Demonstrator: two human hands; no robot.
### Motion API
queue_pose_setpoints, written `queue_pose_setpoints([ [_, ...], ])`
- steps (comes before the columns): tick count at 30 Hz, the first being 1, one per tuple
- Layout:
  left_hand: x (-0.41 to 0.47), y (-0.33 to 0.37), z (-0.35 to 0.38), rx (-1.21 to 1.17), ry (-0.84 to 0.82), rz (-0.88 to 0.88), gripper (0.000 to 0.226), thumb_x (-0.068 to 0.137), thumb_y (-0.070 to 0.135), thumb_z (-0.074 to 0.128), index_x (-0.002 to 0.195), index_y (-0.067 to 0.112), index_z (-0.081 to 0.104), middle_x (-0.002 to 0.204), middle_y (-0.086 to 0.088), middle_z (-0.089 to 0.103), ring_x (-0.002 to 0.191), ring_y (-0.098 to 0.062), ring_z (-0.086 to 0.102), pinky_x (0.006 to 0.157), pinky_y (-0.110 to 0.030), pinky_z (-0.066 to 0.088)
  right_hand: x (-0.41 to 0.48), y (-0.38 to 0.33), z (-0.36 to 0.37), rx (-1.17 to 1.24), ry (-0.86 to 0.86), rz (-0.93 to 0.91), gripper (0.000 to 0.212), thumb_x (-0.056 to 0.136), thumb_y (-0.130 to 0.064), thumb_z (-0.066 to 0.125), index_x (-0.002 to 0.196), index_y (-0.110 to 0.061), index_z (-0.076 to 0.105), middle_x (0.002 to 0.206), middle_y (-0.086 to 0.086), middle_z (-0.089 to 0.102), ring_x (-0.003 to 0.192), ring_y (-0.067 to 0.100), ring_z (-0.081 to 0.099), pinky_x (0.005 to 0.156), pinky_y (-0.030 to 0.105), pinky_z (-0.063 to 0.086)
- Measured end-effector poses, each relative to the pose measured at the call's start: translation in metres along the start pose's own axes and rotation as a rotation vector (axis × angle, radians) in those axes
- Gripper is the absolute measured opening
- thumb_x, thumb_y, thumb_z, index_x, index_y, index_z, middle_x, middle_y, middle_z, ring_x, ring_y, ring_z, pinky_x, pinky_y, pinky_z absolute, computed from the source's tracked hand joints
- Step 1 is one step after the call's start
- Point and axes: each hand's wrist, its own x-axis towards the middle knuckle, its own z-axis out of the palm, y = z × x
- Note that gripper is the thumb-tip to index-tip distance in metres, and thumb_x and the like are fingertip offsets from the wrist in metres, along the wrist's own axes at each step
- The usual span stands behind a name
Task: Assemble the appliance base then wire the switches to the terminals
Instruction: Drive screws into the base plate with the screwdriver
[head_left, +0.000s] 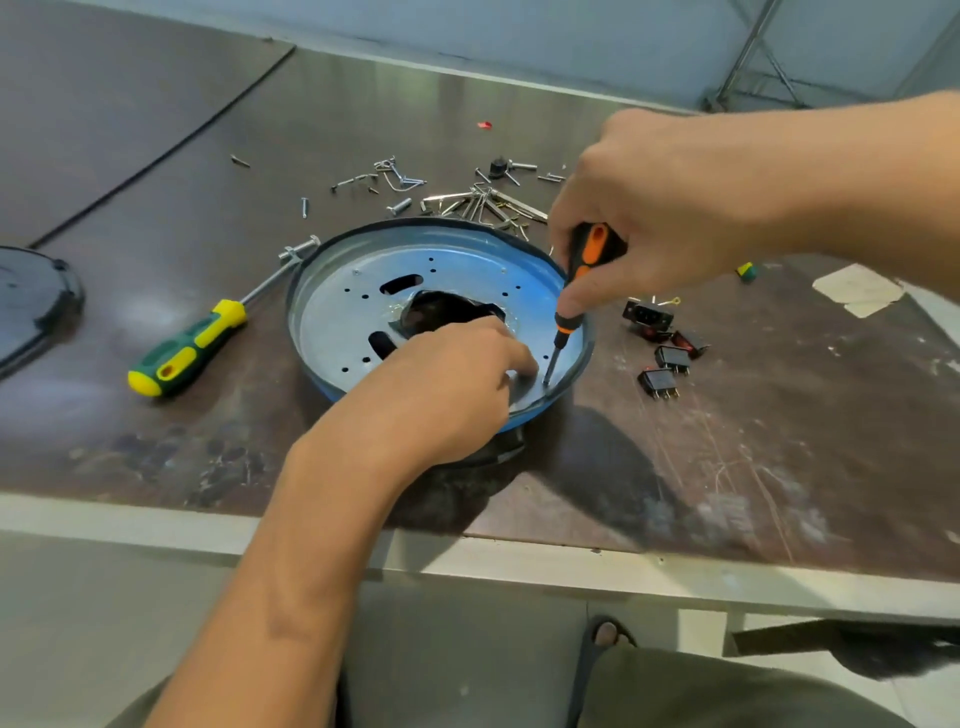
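Right hand (675, 208) gripped orange screwdriver (577, 291), tip inside blue base (353, 312). Left hand (447, 384) curled beside the tip; could not tell what its fingers (524, 364) held. Switches (671, 358), loose screws (467, 200) and green screwdriver (192, 343) lay nearby.

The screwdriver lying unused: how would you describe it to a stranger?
Find the round blue base in the middle of the brown table. Left of it lies a screwdriver, shaft pointing at the rim. Its handle is green and yellow, unlike the orange and black driver in the right hand.

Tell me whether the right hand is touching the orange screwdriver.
Touching. The head view shows the right hand gripping the orange screwdriver, fingers curled round its handle.
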Motion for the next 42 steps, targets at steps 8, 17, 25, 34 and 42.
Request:
queue_pose_setpoints([
  [8, -0.001, 0.000, 0.002, -0.049, 0.021, 0.001, 0.044, 0.097, 0.013, 0.040, 0.125, 0.037, 0.063, 0.139, 0.009, 0.049, 0.121, -0.022, 0.051, 0.099, -0.047, 0.046, -0.002, 0.003, -0.005, -0.135, -0.100, 0.014, 0.032, 0.083, -0.061, 0.057, 0.092, -0.030, 0.060, 0.064, -0.012, 0.060, 0.060, 0.008, 0.054, 0.052, 0.028, 0.039],
  [17, 0.001, -0.002, 0.003, -0.066, 0.022, -0.011, 0.044, 0.095, 0.014, 0.042, 0.124, 0.039, 0.063, 0.140, 0.008, 0.048, 0.122, -0.024, 0.050, 0.099, -0.049, 0.046, 0.000, -0.002, -0.016, -0.053, -0.110, -0.216, 0.028, 0.081, -0.050, 0.059, 0.073, -0.023, 0.058, 0.045, -0.016, 0.040, 0.066, -0.012, 0.052, 0.050, 0.014, 0.040],
  [25, 0.001, -0.003, 0.007, -0.082, 0.031, -0.010, 0.043, 0.097, 0.016, 0.042, 0.125, 0.042, 0.062, 0.141, 0.008, 0.048, 0.120, -0.023, 0.052, 0.097, -0.047, 0.050, -0.004, 0.016, -0.007, -0.060, -0.192, -0.006, 0.040, 0.085, -0.063, 0.054, 0.093, -0.024, 0.054, 0.061, -0.010, 0.055, 0.055, 0.009, 0.051, 0.050, 0.024, 0.035],
  [34, 0.000, -0.002, 0.004, -0.068, 0.024, -0.011, 0.043, 0.097, 0.016, 0.040, 0.123, 0.042, 0.063, 0.138, 0.007, 0.048, 0.119, -0.024, 0.051, 0.097, -0.048, 0.048, 0.007, 0.015, -0.012, 0.046, -0.217, -0.109, 0.010, 0.089, -0.040, 0.069, 0.092, -0.031, 0.070, 0.067, -0.044, 0.054, 0.066, -0.014, 0.054, 0.059, 0.003, 0.039],
  [42, 0.000, -0.001, 0.004, -0.061, 0.037, -0.009, 0.044, 0.096, 0.016, 0.039, 0.124, 0.041, 0.063, 0.139, 0.007, 0.049, 0.120, -0.024, 0.050, 0.097, -0.048, 0.047, 0.015, 0.009, -0.009, 0.037, -0.220, 0.024, 0.023, 0.085, -0.050, 0.065, 0.074, -0.031, 0.069, 0.050, -0.018, 0.058, 0.053, -0.002, 0.052, 0.044, 0.017, 0.038],
])
